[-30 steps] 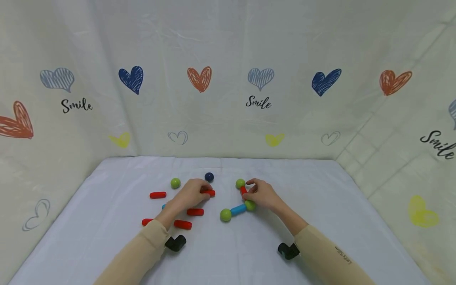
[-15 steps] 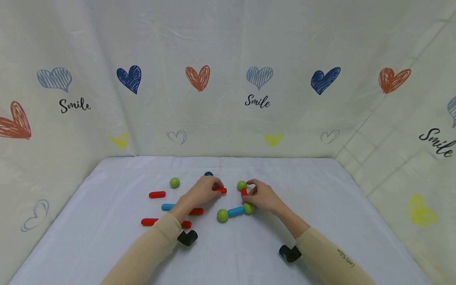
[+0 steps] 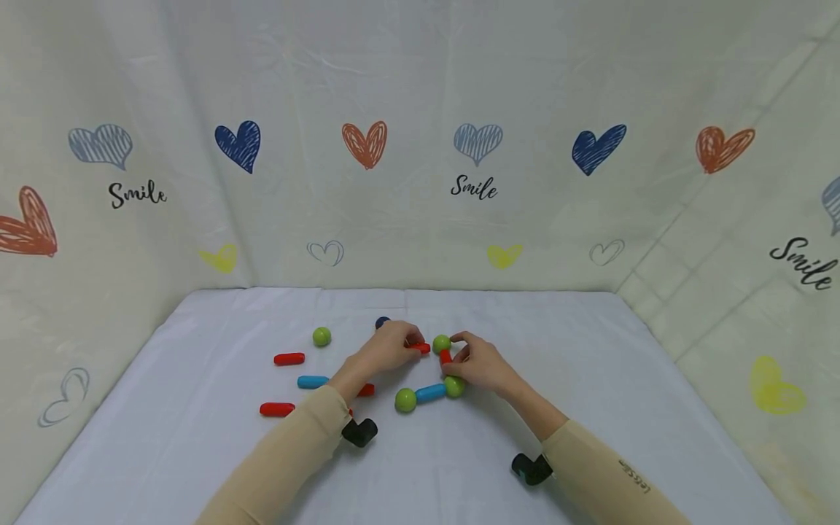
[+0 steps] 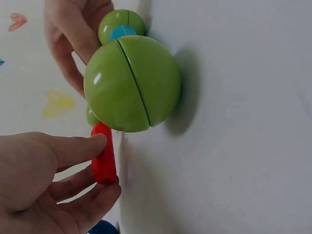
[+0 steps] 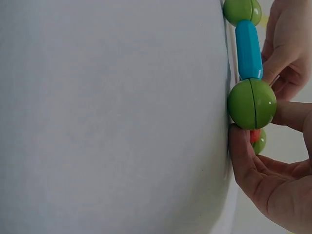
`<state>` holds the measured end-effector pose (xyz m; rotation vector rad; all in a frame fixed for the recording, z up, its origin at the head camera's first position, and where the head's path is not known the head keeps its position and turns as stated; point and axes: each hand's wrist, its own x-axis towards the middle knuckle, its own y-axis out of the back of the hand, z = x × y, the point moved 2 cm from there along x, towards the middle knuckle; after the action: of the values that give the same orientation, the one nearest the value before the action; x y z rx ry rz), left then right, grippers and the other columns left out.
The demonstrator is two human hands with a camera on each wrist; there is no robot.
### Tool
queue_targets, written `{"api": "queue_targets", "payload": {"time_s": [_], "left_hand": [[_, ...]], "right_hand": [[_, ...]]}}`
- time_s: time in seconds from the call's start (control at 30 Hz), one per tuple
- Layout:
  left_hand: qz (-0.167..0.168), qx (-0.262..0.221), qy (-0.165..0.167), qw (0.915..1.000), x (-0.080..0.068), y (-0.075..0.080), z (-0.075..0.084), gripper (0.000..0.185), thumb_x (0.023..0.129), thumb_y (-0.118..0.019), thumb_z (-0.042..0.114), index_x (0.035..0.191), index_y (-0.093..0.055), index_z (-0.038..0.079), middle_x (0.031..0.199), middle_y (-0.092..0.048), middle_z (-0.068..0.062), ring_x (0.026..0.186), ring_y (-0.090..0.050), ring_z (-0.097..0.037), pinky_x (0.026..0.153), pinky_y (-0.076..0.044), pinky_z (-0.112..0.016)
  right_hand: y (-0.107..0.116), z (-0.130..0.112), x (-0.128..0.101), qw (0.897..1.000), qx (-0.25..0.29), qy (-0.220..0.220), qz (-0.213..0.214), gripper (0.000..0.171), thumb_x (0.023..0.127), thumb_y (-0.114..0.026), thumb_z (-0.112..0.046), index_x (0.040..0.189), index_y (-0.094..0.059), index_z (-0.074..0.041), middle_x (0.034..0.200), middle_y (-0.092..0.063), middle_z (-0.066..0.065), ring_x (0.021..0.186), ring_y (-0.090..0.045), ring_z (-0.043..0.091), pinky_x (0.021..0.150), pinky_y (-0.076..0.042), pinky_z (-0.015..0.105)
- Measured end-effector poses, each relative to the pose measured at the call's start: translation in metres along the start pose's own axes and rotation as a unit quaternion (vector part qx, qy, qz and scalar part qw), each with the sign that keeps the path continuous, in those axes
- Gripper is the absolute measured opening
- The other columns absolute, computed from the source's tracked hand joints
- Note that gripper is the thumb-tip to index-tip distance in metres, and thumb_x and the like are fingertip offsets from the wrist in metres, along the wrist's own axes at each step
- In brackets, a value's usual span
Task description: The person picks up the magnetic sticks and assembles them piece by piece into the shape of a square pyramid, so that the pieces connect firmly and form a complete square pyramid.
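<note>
My left hand pinches a short red rod between thumb and fingers, its end close beside the upper green ball. In the left wrist view the same red rod sits in my left hand, just behind a large green ball. My right hand holds a joined chain: the upper green ball, a red rod, a green ball, a blue rod and an end green ball. In the right wrist view my right hand grips the middle green ball under the blue rod.
Loose pieces lie left on the white cloth: a green ball, red rods, a blue rod, and a dark blue ball behind my left hand. Heart-patterned curtain walls enclose three sides.
My left hand has carried the red rod rightward from the loose pieces to the chain's upper green ball. My right hand and the chain shifted slightly left.
</note>
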<state>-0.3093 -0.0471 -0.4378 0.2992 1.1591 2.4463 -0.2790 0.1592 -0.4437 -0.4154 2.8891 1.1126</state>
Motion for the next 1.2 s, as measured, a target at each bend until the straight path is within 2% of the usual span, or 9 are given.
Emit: {"api": "queue_targets", "payload": {"time_s": [0.2,0.3,0.57,0.77,1.0,1.2], "left_hand": [[0.005,0.012,-0.01,0.9999,0.006,-0.003,-0.002,0.019,0.094,-0.075,0.008,0.113,-0.074,0.006,0.099,-0.069,-0.002,0.092,-0.061,-0.018,0.089,-0.054,-0.034],[0.006,0.012,-0.014,0.9998,0.006,-0.004,-0.002,0.018,0.094,-0.074,0.007,0.112,-0.074,0.005,0.099,-0.07,-0.003,0.093,-0.062,-0.019,0.089,-0.055,-0.035],[0.004,-0.008,0.012,0.9999,0.001,-0.001,-0.002,0.02,0.095,-0.074,0.009,0.115,-0.073,0.006,0.101,-0.069,-0.003,0.093,-0.061,-0.019,0.087,-0.055,-0.033],[0.01,-0.023,0.029,0.9993,-0.006,0.008,-0.003,0.022,0.096,-0.073,0.012,0.117,-0.072,0.006,0.101,-0.067,-0.003,0.089,-0.061,-0.018,0.078,-0.056,-0.031],[0.029,-0.016,0.025,0.9991,-0.014,0.021,-0.014,0.025,0.097,-0.073,0.015,0.12,-0.072,0.006,0.1,-0.067,0.001,0.093,-0.06,-0.019,0.082,-0.054,-0.032],[0.065,-0.005,0.038,0.9971,-0.026,0.036,-0.02,0.025,0.095,-0.076,0.013,0.119,-0.073,0.006,0.105,-0.068,-0.003,0.095,-0.06,-0.021,0.084,-0.055,-0.033]], "right_hand": [[-0.001,-0.003,0.0,1.0,0.005,0.004,-0.018,0.069,0.09,-0.079,-0.018,0.148,-0.046,0.0,0.092,-0.063,0.007,0.078,-0.059,0.019,0.068,-0.053,0.029],[-0.002,-0.003,0.001,1.0,0.006,0.009,-0.022,0.069,0.09,-0.079,-0.017,0.149,-0.047,-0.004,0.092,-0.062,0.006,0.078,-0.059,0.019,0.068,-0.053,0.03],[-0.004,0.0,0.003,1.0,0.008,0.012,-0.016,0.063,0.09,-0.08,-0.018,0.145,-0.053,-0.006,0.091,-0.062,0.006,0.078,-0.059,0.02,0.067,-0.052,0.031],[-0.003,0.0,0.002,1.0,0.006,0.0,-0.011,0.063,0.09,-0.08,-0.019,0.145,-0.053,-0.007,0.094,-0.062,0.007,0.08,-0.059,0.021,0.07,-0.053,0.032],[-0.002,0.002,0.003,1.0,0.005,-0.007,-0.009,0.063,0.09,-0.079,-0.019,0.146,-0.053,-0.007,0.095,-0.063,0.007,0.08,-0.059,0.02,0.07,-0.054,0.031],[-0.003,0.004,0.003,1.0,0.009,-0.005,-0.004,0.063,0.09,-0.08,-0.018,0.146,-0.053,-0.006,0.096,-0.063,0.007,0.079,-0.06,0.02,0.069,-0.054,0.031]]}}
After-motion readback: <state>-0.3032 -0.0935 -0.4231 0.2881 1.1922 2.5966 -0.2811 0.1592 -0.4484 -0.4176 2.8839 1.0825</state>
